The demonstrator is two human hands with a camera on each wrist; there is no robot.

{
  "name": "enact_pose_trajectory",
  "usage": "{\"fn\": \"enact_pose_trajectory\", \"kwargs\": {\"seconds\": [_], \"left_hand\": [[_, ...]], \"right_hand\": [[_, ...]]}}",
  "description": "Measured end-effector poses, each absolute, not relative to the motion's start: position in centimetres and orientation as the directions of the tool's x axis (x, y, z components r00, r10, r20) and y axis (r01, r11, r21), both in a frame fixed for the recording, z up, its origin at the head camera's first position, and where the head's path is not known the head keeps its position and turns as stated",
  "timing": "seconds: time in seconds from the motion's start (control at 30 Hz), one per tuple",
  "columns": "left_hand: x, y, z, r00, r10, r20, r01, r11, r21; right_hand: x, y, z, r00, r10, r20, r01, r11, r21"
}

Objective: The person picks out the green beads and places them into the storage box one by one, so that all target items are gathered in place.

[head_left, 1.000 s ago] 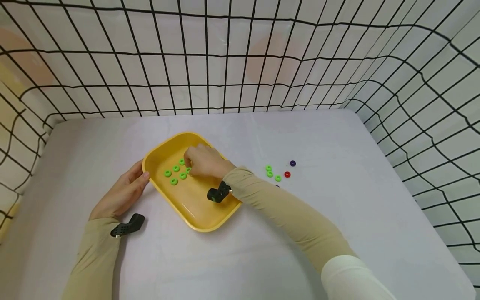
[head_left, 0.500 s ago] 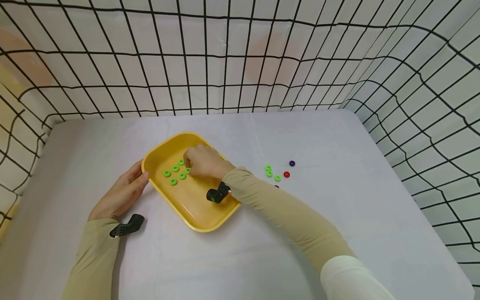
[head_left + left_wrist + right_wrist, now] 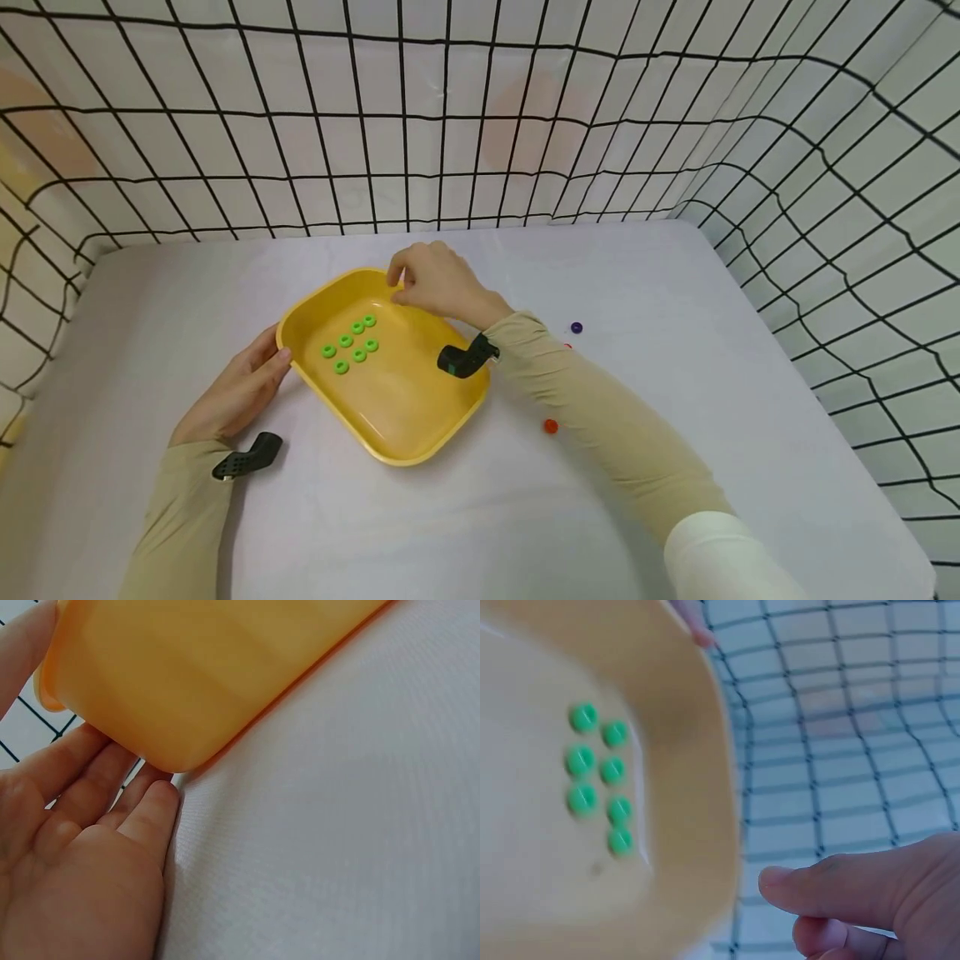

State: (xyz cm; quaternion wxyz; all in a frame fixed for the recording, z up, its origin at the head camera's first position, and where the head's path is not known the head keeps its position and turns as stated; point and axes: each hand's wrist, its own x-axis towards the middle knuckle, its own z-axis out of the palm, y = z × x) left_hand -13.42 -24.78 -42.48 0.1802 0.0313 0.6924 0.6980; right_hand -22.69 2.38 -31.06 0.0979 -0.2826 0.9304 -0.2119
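A yellow tray (image 3: pixel 405 417) lies slanted on the white table, with several green ring-shaped beads (image 3: pixel 346 341) in two short rows on its floor. My left hand (image 3: pixel 234 392) holds the tray's left corner, thumb over the rim; the left wrist view has its fingers (image 3: pixel 150 806) against the outer wall. Over the tray's far right rim hovers my right hand (image 3: pixel 442 283), fingers loosely bent. In the right wrist view nothing shows between its thumb (image 3: pixel 802 889) and fingers, beside the tray rim (image 3: pixel 731 787) and apart from the green beads (image 3: pixel 580 760).
Right of the tray, a dark purple bead (image 3: pixel 577 327) and a red bead (image 3: pixel 551 427) lie on the table. The right sleeve (image 3: pixel 600 417) covers most of another red bead (image 3: pixel 567 345). Black wire mesh (image 3: pixel 420 117) borders the back and both sides.
My right hand has left the green beads and moved up toward the far rim. Its sleeve now hides the green beads on the table and uncovers a red one. My left hand keeps its hold.
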Motion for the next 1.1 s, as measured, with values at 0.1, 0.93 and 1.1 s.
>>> {"fn": "enact_pose_trajectory", "kwargs": {"seconds": [0.1, 0.93, 1.1], "left_hand": [[-13.4, -24.9, -42.5, -0.933, 0.295, -0.206, -0.210, 0.020, 0.978], [-12.4, -25.6, -42.3, -0.935, 0.238, -0.264, -0.254, 0.072, 0.965], [-13.3, -25.0, -42.5, -0.935, 0.264, -0.236, -0.227, 0.066, 0.972]], "right_hand": [[-23.0, 5.1, -30.1, -0.849, -0.528, 0.001, -0.468, 0.752, -0.463], [-21.5, 17.1, -38.5, -0.950, -0.258, -0.178, -0.132, 0.843, -0.521], [-21.2, 18.2, -38.7, -0.957, -0.202, -0.207, -0.079, 0.871, -0.486]]}}
